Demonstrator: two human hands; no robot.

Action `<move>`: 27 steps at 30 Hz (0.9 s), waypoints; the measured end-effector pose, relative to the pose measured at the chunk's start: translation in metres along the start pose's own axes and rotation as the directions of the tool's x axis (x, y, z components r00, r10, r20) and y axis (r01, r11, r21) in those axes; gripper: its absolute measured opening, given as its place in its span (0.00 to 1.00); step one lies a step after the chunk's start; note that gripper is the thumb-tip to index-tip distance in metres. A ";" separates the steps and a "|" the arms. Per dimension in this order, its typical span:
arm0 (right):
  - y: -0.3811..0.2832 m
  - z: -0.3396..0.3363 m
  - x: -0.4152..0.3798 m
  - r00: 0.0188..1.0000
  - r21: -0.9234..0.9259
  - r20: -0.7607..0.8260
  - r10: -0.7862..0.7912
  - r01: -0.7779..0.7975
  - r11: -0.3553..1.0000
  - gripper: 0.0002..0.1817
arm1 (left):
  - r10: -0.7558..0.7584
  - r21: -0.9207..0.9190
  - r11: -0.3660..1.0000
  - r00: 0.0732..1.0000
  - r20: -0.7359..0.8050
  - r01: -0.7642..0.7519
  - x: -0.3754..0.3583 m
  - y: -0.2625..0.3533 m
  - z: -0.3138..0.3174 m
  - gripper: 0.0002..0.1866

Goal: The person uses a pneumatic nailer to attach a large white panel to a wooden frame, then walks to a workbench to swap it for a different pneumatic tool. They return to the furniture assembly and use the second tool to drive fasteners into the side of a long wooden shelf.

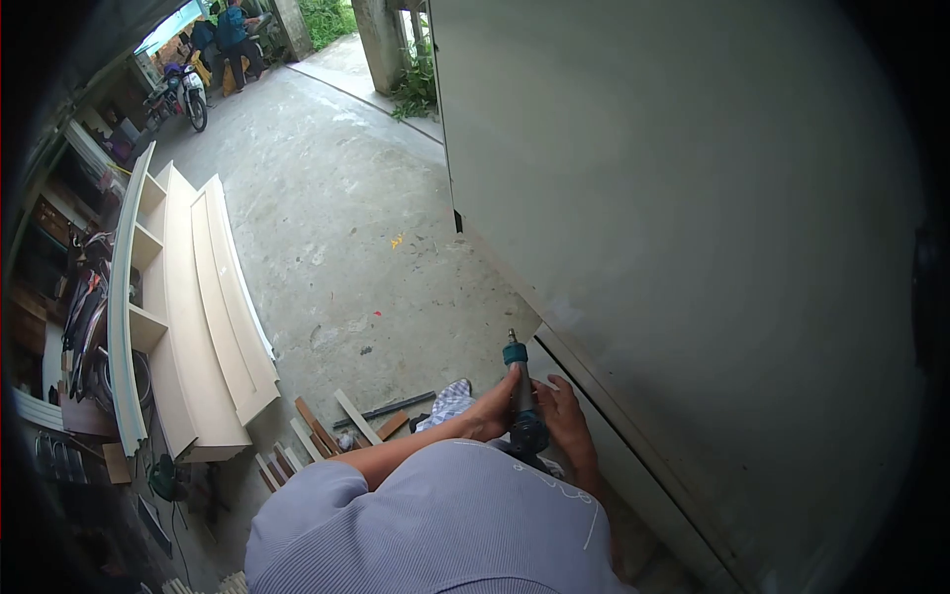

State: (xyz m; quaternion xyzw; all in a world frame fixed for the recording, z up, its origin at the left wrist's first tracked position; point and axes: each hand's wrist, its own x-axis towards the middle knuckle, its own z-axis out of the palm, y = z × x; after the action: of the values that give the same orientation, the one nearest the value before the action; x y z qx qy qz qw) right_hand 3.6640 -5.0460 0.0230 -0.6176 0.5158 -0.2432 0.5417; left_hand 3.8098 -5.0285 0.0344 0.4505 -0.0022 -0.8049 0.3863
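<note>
As seen in the head view, with the tool taken as the clock's centre, both hands are in front of the torso. The left hand [492, 408] comes in from eight o'clock, forearm slanting up and across, and is closed around the grey barrel of the power tool [522, 393]. The right hand [564, 414] rises from five o'clock, just beside the barrel, its fingers loosely bent and spread; whether it touches the tool cannot be told.

Count of tools in hand: one. It has one green collar [515, 353] and one metal tip [512, 336] directed at twelve o'clock; its dark lower end is near the shirt [435, 525].

One large pale panel [683, 198] occupies one to three o'clock. One long shelf unit [178, 317] lies between nine and ten o'clock, with three cross boards visible. Toward nine o'clock are one checked cloth [452, 398], one dark bar [388, 407] and several wood strips [313, 426], overlapping too much for an exact count. One red scrap [377, 314] lies on the concrete floor [327, 238] at ten o'clock. Farther off, between ten and eleven, are one motorcycle [185, 96] and at least two people [233, 32].
</note>
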 end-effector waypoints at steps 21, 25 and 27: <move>-0.071 0.144 0.126 0.958 0.364 -0.273 -0.091 0.191 0.912 0.39 | 0.118 0.174 0.980 0.986 -0.116 -0.097 0.056 0.235 -0.067 0.34; -0.069 0.142 0.125 0.960 0.373 -0.266 -0.085 0.184 0.910 0.41 | 0.081 0.145 0.987 0.991 -0.109 -0.065 0.064 0.234 -0.073 0.34; -0.069 0.144 0.124 0.957 0.372 -0.274 -0.094 0.196 0.907 0.41 | 0.051 0.133 0.990 0.993 -0.103 -0.037 0.063 0.233 -0.072 0.34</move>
State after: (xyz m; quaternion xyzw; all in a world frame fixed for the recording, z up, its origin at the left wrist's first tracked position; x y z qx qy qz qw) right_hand 3.8564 -5.1060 0.0117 -0.4968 0.4723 -0.4577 0.5662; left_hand 3.9885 -5.2068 0.0277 0.5170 -0.0443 -0.7691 0.3731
